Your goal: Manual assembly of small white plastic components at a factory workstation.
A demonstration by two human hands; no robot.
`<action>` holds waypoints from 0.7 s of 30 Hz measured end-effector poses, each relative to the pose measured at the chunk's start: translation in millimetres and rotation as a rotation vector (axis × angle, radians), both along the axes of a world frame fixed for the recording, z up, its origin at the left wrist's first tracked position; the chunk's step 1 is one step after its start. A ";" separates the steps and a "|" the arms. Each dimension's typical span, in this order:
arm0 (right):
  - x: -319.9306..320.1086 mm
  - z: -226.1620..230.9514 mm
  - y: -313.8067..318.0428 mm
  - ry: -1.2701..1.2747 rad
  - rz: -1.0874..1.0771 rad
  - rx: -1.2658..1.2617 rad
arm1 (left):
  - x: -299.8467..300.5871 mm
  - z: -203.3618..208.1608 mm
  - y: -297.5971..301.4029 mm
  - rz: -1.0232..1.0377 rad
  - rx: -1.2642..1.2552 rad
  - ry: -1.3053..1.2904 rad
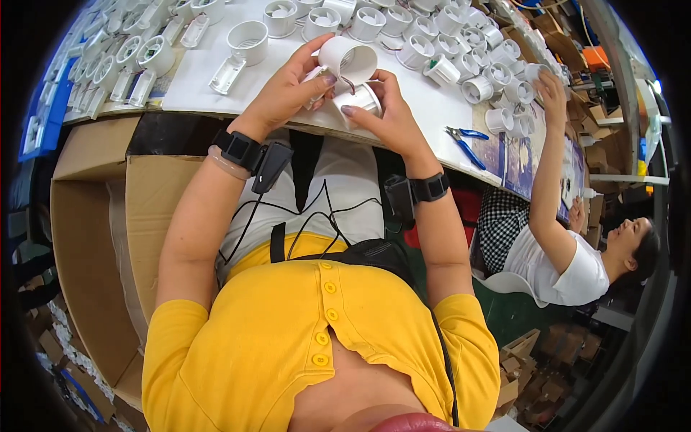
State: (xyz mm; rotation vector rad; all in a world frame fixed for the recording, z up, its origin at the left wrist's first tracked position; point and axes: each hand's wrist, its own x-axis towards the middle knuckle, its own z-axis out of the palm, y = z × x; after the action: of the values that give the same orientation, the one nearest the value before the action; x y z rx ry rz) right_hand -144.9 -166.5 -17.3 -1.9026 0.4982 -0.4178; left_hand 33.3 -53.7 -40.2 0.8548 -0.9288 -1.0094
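My left hand is closed round a white plastic fan housing, a short open tube with a handle part mostly hidden by my fingers. Just below it, my right hand grips a white round fan unit between thumb and fingers. Thin dark wires run between the two parts, which are held close together over the table's near edge. To the left of my hands, another white housing with an open handle lies on the white table top.
Many white round fan units crowd the table's far side and right. Blue-handled pliers lie near the right edge. Assembled housings and a blue tray are at left, above an open cardboard box. A co-worker reaches in from the right.
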 end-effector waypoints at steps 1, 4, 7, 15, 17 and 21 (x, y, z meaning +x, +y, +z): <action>0.3 2.6 3.2 0.011 -0.026 -0.033 | -0.5 -0.6 1.3 0.004 -0.003 -0.001; -10.0 23.2 13.5 0.025 -0.157 -0.537 | -10.5 3.1 5.2 0.071 0.140 -0.097; -12.4 44.7 14.6 0.006 -0.198 -0.884 | -20.5 9.7 2.3 0.125 0.182 -0.089; -9.9 59.9 -13.2 -0.177 0.106 -0.922 | -28.3 18.7 4.9 -0.005 0.335 0.059; -7.2 59.4 -17.5 -0.208 0.195 -0.782 | -26.5 20.1 3.9 -0.020 0.378 0.090; -2.3 56.8 -24.9 -0.185 0.204 -0.715 | -20.5 16.1 1.8 -0.009 0.471 0.059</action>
State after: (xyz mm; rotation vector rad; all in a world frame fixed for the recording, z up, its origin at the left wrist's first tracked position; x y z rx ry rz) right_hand -147.2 -191.4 39.5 -2.5343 0.0126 -0.6914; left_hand 12.8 -51.9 -24.1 1.2041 -0.6508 -1.2798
